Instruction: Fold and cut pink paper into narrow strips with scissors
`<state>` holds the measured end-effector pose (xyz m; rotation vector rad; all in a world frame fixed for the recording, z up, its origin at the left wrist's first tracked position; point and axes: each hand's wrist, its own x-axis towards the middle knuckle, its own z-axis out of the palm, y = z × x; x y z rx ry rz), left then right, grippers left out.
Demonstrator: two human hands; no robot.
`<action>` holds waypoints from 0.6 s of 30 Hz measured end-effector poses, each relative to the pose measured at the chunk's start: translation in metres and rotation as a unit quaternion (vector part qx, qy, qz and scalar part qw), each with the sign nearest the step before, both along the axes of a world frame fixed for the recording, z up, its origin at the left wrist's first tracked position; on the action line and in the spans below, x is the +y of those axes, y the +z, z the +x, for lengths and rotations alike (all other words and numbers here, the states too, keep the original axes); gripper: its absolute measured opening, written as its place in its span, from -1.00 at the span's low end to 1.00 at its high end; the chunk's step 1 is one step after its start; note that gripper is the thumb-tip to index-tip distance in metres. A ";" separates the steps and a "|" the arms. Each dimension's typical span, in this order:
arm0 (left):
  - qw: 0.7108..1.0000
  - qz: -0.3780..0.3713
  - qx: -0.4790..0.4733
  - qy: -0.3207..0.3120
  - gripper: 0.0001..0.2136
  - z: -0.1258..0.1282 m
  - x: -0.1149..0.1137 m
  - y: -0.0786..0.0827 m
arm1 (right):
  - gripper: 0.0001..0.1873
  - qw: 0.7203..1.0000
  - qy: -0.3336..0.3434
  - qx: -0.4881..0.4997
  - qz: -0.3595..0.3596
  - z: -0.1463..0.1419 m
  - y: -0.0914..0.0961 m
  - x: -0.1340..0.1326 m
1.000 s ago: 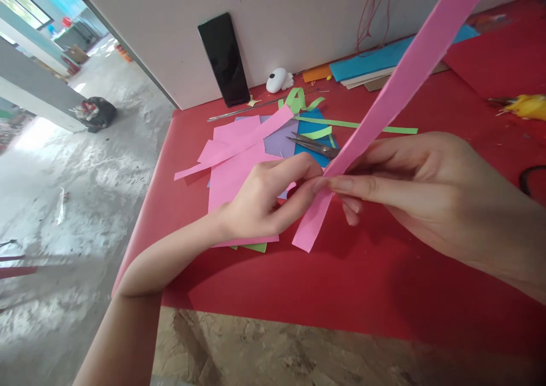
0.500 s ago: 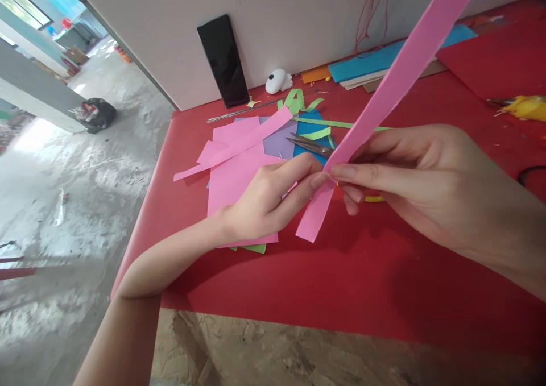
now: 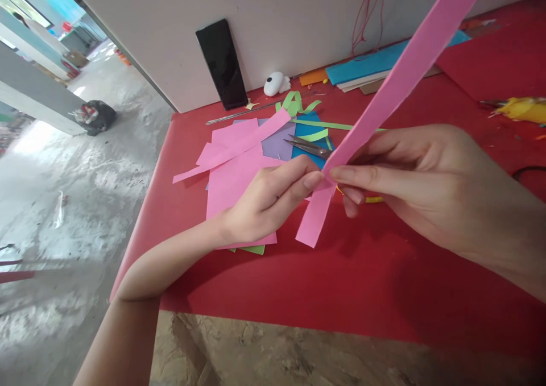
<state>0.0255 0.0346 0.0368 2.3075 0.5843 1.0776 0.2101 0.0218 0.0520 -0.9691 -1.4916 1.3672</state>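
Observation:
A long pink paper strip (image 3: 396, 84) rises to the upper right, its short lower end bent downward at the pinch. My right hand (image 3: 422, 175) grips the strip between thumb and fingers at this bend. From the other side, the fingertips of my left hand (image 3: 277, 201) are closed on the strip's edge, meeting the right thumb. Under and behind my left hand lie pink paper sheets (image 3: 230, 187), with another pink strip (image 3: 239, 147) across them. Scissors (image 3: 309, 145) rest on a blue sheet (image 3: 313, 121), their handles partly hidden behind the held strip and my right hand.
A black phone (image 3: 222, 65) leans on the wall beside a white round toy (image 3: 276, 83). Curled green paper strips (image 3: 294, 103) lie behind the scissors. Blue felt sheets (image 3: 362, 65) and a yellow-handled tool (image 3: 522, 109) are farther right on the red table (image 3: 341, 295).
Both hands stay almost in place, still pinching the strip. Its lower end has swung slightly, and a crease now shows at the pinch. The view has shifted a little.

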 end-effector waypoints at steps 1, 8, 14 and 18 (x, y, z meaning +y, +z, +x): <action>1.000 -0.005 -0.001 -0.007 -0.74 0.000 0.000 0.000 | -0.90 1.000 -0.002 -0.001 0.001 0.000 0.000 0.000; 0.999 0.049 0.000 -0.019 -0.77 -0.001 0.000 -0.001 | -0.86 1.000 -0.008 -0.008 0.011 0.000 0.000 0.001; 0.998 0.058 -0.017 -0.029 -0.78 -0.001 -0.001 -0.003 | -0.87 1.000 0.000 -0.005 0.023 0.000 0.003 -0.001; 0.999 0.019 -0.028 -0.022 -0.77 -0.003 -0.003 -0.006 | -0.87 1.000 -0.016 -0.006 0.024 0.001 0.003 -0.001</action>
